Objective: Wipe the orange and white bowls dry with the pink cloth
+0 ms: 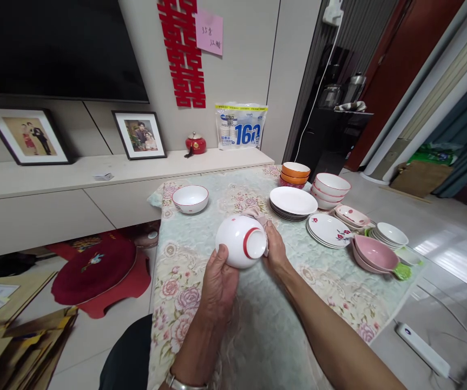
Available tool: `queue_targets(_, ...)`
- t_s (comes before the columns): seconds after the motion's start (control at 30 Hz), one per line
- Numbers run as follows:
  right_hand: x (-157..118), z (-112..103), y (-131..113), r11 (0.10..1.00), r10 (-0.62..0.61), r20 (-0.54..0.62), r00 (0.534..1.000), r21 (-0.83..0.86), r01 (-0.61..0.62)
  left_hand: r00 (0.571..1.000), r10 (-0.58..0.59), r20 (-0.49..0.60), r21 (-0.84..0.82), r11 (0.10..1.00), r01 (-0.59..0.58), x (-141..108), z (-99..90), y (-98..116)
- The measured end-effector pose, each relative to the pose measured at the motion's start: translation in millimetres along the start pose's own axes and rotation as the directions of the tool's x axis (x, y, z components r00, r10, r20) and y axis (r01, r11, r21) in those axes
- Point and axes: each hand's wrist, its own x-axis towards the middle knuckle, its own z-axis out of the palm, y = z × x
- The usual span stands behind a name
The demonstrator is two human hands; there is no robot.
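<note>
A white bowl with a red foot ring (236, 241) is held on its side above the table, its base turned to the right and toward me. My left hand (219, 281) grips it from the lower left, thumb on the outer wall. On the bowl's right side, my right hand (276, 246) is closed on a pale pinkish cloth (257, 214), which lies against the bowl's far side, partly hidden behind it. Another white bowl with a red rim (190, 199) stands upright on the flowered tablecloth (182, 260) at the back left.
Stacked plates (293, 200), orange bowls (295, 170), white bowls (330, 189), flowered plates (328, 230) and pink dishes (375, 253) stand along the table's right side. Behind is a low cabinet (136, 172) with framed photos and a red jar (195, 144). A red stool (95, 268) is left.
</note>
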Motion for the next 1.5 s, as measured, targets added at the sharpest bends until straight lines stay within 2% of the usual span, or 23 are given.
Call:
queue_targets(0.1, -7.2, -0.4, -1.9, 0.966, -0.164, 0.013, 0.986, -0.202, 0.164, 0.996, -0.033, -0.078, -0.105, 0.994, 0.025, 3.0, 2.2, -0.8)
queue_targets(0.2, -12.9, -0.9, -6.3, 0.872, -0.306, 0.09, 0.948, -0.374, 0.317, 0.99, -0.066, -0.121, -0.157, 0.986, 0.047, 4.6, 3.9, 1.5)
queue_targets(0.3, -14.2, -2.8, -11.8, 0.671, -0.479, 0.177, 0.86, -0.558, 0.488, 0.988, -0.067, -0.142, -0.16, 0.986, 0.044, 5.6, 3.2, 3.0)
queue_targets(0.37, -14.8, -3.9, -15.4, 0.51, -0.568, 0.212, 0.796, -0.668, 0.542, 0.99, -0.045, -0.134, -0.136, 0.99, 0.027, 6.5, 1.4, 2.2)
queue_targets(0.43, -17.3, -3.3, -18.5, 0.399, -0.607, 0.262, 0.751, -0.716, 0.573, 0.994, -0.015, -0.107, -0.102, 0.995, 0.004, 7.5, -1.3, 0.6)
queue_targets(0.47, -19.5, -2.0, -20.0, 0.375, -0.606, 0.298, 0.737, -0.71, 0.595, 0.996, -0.005, -0.092, -0.086, 0.996, -0.003, 8.1, -2.9, -0.2)
queue_targets(0.53, -24.8, 2.0, -23.2, 0.381, -0.59, 0.361, 0.722, -0.664, 0.643, 0.997, 0.004, -0.08, -0.061, 0.998, -0.009, 8.8, -6.1, -1.5)
queue_targets(0.67, -30.3, 6.6, -31.5, 0.476, -0.55, 0.426, 0.718, -0.547, 0.689, 0.998, 0.023, -0.054, 0.015, 1.0, -0.022, 7.1, -8.4, -2.7)
queue_targets(0.73, -27.6, 3.6, -34.6, 0.505, -0.549, 0.422, 0.721, -0.52, 0.689, 0.999, 0.031, -0.015, 0.075, 0.997, -0.03, 4.4, -7.0, -3.4)
queue_targets(0.83, -20.8, -3.6, -34.3, 0.49, -0.575, 0.367, 0.732, -0.562, 0.667, 0.999, 0.022, 0.026, 0.148, 0.989, -0.026, 0.6, -4.7, -4.1)
queue_targets(0.9, -18.3, -6.2, -32.0, 0.456, -0.567, 0.341, 0.75, -0.627, 0.631, 1.0, 0.027, 0.008, 0.181, 0.983, -0.028, -0.5, -5.0, -3.6)
queue_targets(1.0, -20.1, -4.5, -29.3, 0.421, -0.485, 0.321, 0.813, -0.73, 0.539, 0.996, 0.064, -0.06, 0.202, 0.978, -0.051, 0.8, -7.5, -1.0)
queue_targets(1.03, -21.4, -3.2, -29.3, 0.435, -0.442, 0.323, 0.837, -0.738, 0.515, 0.994, 0.077, -0.079, 0.202, 0.978, -0.06, 1.6, -8.2, -0.1)
queue_targets(1.1, -23.2, -1.1, -30.3, 0.528, -0.367, 0.333, 0.869, -0.695, 0.489, 0.992, 0.09, -0.091, 0.199, 0.977, -0.07, 2.9, -8.7, 0.7)
queue_targets(1.17, -22.4, -1.0, -31.7, 0.639, -0.353, 0.338, 0.872, -0.593, 0.489, 0.993, 0.09, -0.08, 0.199, 0.977, -0.073, 3.3, -7.7, -0.4)
queue_targets(1.23, -19.1, -2.9, -32.1, 0.678, -0.418, 0.317, 0.851, -0.515, 0.525, 0.996, 0.068, -0.062, 0.205, 0.977, -0.054, 2.4, -5.7, -2.9)
queue_targets(1.37, -12.4, -7.3, -29.2, 0.557, -0.545, 0.305, 0.781, -0.565, 0.609, 0.999, 0.015, -0.028, 0.206, 0.979, -0.009, -0.5, -3.1, -6.3)
queue_targets(1.43, -13.0, -6.8, -27.1, 0.522, -0.525, 0.302, 0.796, -0.624, 0.582, 0.999, 0.032, -0.041, 0.196, 0.98, -0.023, -0.5, -3.5, -5.1)
queue_targets(1.5, -16.0, -4.4, -25.4, 0.573, -0.449, 0.294, 0.844, -0.63, 0.524, 0.995, 0.065, -0.076, 0.193, 0.98, -0.049, 0.9, -4.3, -2.5)
